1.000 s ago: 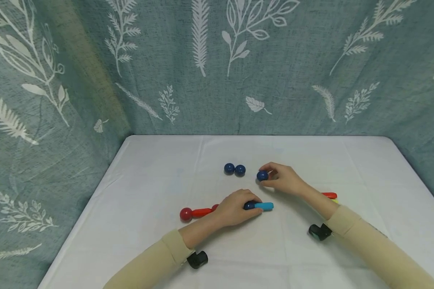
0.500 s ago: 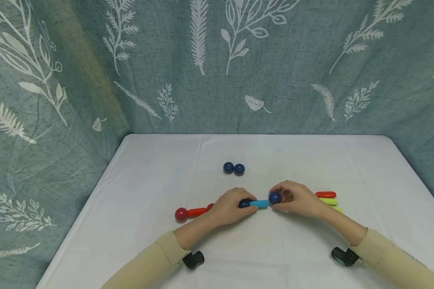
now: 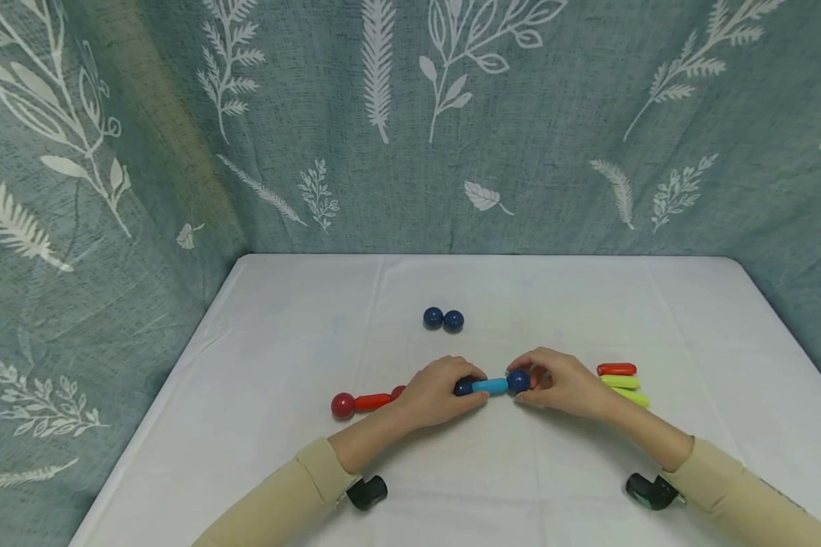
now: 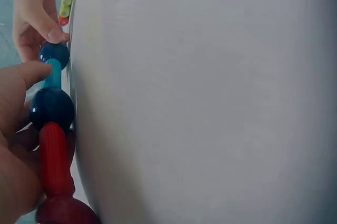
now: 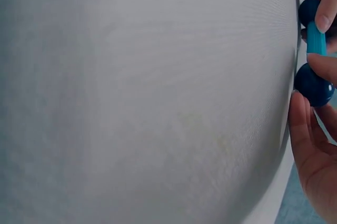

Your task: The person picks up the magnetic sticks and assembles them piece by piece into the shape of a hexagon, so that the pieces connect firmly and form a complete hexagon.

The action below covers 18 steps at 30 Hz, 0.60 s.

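- Blue-green fabric [image 3: 561, 137] with a white leaf print hangs beyond the bench's far and left edges.
- The bench [image 3: 301, 327] has a white covering.
- An end-to-end row of balls and rods [image 4: 53, 109] runs left to right near its middle, starting with a red ball [image 3: 343, 406].
- The left hand [image 3: 442, 392] curls round the row, thumb against the light-blue rod [image 3: 489, 386].
- The right hand [image 3: 562, 384], parted just a ball's width, pinches the end dark-blue ball [image 3: 518, 381] at that rod's right end.
- Right of it lie a loose red rod [image 3: 616, 368] and two yellow-green rods [image 3: 619, 381].
- Two loose dark-blue balls [image 3: 433, 317] touch, farther back.
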Motion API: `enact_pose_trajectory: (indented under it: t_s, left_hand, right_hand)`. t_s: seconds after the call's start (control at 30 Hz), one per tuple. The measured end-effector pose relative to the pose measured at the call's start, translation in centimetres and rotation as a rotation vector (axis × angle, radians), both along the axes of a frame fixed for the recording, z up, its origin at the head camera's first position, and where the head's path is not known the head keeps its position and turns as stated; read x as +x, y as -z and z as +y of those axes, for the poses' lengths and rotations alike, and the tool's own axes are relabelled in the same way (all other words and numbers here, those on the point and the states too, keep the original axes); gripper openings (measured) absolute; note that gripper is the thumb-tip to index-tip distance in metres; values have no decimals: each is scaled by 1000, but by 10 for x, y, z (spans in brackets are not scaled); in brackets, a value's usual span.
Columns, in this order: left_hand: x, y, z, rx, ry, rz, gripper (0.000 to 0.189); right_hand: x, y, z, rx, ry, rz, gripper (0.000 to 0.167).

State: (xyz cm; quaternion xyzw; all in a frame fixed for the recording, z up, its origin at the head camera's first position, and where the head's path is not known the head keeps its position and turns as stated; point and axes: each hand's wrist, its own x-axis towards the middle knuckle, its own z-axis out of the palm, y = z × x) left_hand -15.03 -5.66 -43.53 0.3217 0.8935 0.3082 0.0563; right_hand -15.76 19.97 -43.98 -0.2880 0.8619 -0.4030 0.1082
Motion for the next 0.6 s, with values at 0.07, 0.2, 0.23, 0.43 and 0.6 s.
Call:
enact_pose_trajectory:
  t_s: [0.07, 0.2, 0.23, 0.43, 0.6]
  left_hand:
    - [0, 0, 5, -31, -11, 9, 28]
    - [-1, -2, 19, -82, -31, 24, 34]
    - [-2, -3, 23, -91, -38, 24, 36]
    - [-3, -5, 44, -118, -70, 6, 40]
    - [-4, -1, 51, -136, -70, 24, 39]
  right_hand:
    - [1, 0, 1, -1, 2, -12, 39]
    - [2, -1, 2, 0, 17, -36, 39]
    - [2, -1, 3, -1, 22, -43, 38]
    - [3, 0, 8, 6, 39, -39, 35]
    - [5, -8, 22, 16, 74, 4, 29]
